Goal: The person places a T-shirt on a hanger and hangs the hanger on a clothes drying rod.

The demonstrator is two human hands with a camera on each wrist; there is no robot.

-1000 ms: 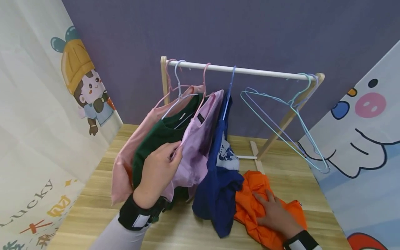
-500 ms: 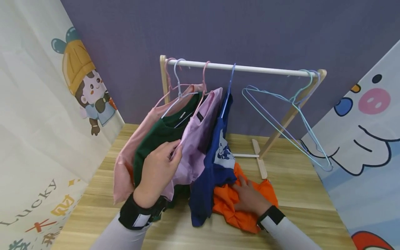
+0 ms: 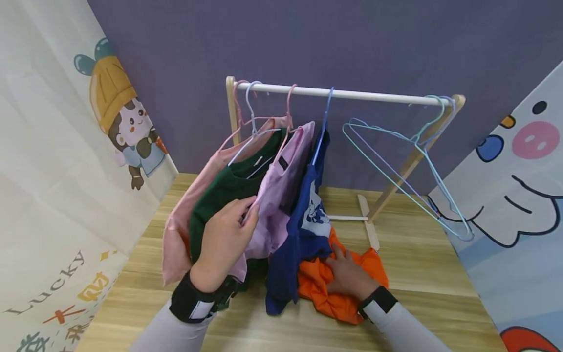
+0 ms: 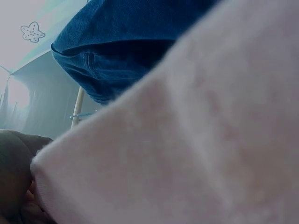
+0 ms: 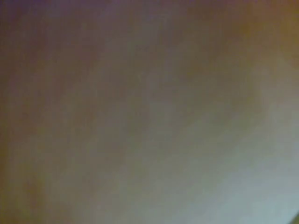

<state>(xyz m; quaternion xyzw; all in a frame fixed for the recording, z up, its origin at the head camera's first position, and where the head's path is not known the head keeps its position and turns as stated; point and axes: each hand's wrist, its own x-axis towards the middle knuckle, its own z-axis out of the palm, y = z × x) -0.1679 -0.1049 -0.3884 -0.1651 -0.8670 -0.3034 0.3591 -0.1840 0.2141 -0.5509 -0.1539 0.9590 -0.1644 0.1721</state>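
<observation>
My left hand (image 3: pixel 226 237) pinches the front edge of a lilac shirt (image 3: pixel 274 215) that hangs on a pink hanger (image 3: pixel 289 110). In the left wrist view that pale shirt (image 4: pixel 154 154) fills the foreground, with part of the hand (image 4: pixel 16 172) at lower left and the blue shirt (image 4: pixel 117 56) above. To its right in the head view, the navy blue shirt (image 3: pixel 283 269) with a cartoon print hangs on a blue hanger (image 3: pixel 324 122). My right hand (image 3: pixel 349 276) lies with fingers spread on a crumpled orange garment (image 3: pixel 318 288) on the table. The right wrist view is only blur.
A wooden rack with a white rail (image 3: pixel 374 96) stands at the back of the table (image 3: pixel 422 303). Left on it hang a pink shirt (image 3: pixel 178 244) and a dark green shirt (image 3: pixel 215 200). Bare mint (image 3: pixel 387 178) and purple (image 3: pixel 400 177) hangers hang at the right end.
My right hand has slid left with the orange garment, up against the navy shirt, whose lower part has shifted left. My left hand keeps its pinch on the lilac shirt.
</observation>
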